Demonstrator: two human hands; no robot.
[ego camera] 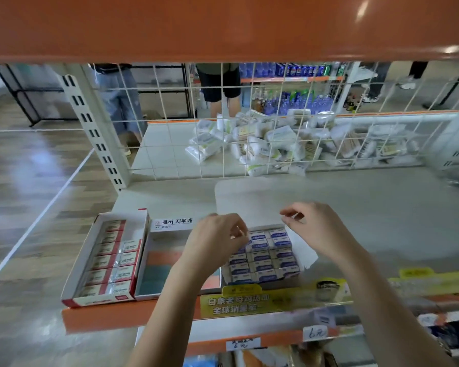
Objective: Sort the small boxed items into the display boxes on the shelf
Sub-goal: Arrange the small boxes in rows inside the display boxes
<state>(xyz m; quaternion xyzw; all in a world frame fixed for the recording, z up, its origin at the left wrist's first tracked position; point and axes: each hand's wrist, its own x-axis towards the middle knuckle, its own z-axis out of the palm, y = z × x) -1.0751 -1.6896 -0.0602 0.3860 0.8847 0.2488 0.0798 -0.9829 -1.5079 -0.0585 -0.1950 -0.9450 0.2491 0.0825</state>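
Seating the small boxes squarely is the step in hand, as judged from the layout: the blue-labelled boxes (265, 254) stand packed in rows inside the right display box (306, 250), which sits on the shelf (382, 221) with its white lid flap (249, 197) folded back behind it. To do it well, each piece should go in label up, aligned with its neighbours, and pressed level so no row rides high; the back row, nearest the flap, looks like the place to check.

Left hand (215, 242): hovering over the left back corner of the blue-labelled boxes, fingers curled inward with tips drawn together. Whether a box is pinched there cannot be told; the fingertips are blurred.

Right hand (318, 229): raised over the right back corner of the same display box, fingers loosely bent, thumb and forefinger close together. Nothing visible in its grip, and no clear contact with the box.

Left of the blue-labelled boxes lies the middle display box (154, 271), holding flat coloured items. Further left again, the red-and-white display box (74, 282) holds red-labelled boxes (112, 260) in a column.

Risk, as a judgement: a tilted piece would jam the tight rows.
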